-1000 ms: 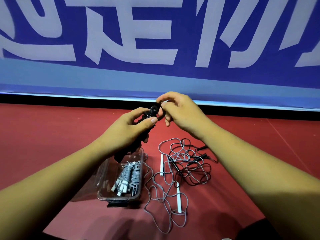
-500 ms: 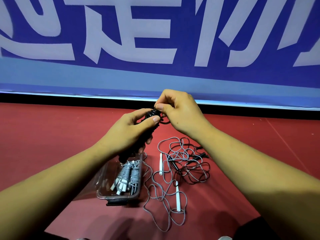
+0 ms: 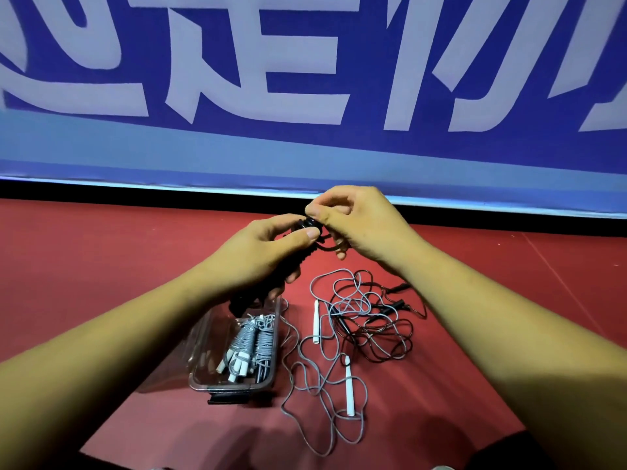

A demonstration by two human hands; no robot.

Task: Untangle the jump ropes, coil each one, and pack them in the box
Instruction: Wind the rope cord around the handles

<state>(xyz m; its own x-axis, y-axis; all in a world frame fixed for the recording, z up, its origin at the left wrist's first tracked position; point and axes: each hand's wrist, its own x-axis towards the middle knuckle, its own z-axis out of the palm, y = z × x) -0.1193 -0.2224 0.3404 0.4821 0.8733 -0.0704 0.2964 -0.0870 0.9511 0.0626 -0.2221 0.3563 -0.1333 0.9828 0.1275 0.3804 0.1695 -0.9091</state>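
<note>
Hands sit at centre frame, both on one rope. My read: the left hand (image 3: 258, 256) is wrapped round a black coiled jump rope (image 3: 300, 262) - thumb across the top of the bundle, the tail end poking out below the palm, above the far edge of the box. The right hand (image 3: 359, 225) pinches the same rope at the top of the coil, thumb and forefinger closed on it; a black loop shows just under its fingers.

Lower centre: a clear plastic box (image 3: 203, 354) on the red floor (image 3: 101, 266), with a black latch (image 3: 227, 398) on its near edge. Inside it I count two coiled grey ropes (image 3: 251, 340) side by side, white handle ends pointing toward the bottom of the frame.

Right of the box, a loose grey jump rope (image 3: 325, 378) sprawls just beside its wall - its two white handles lie apart. A tangled black rope (image 3: 383, 347) overlaps its upper loops, right of centre.

A blue banner (image 3: 305, 147) with large white characters fills the upper frame.
</note>
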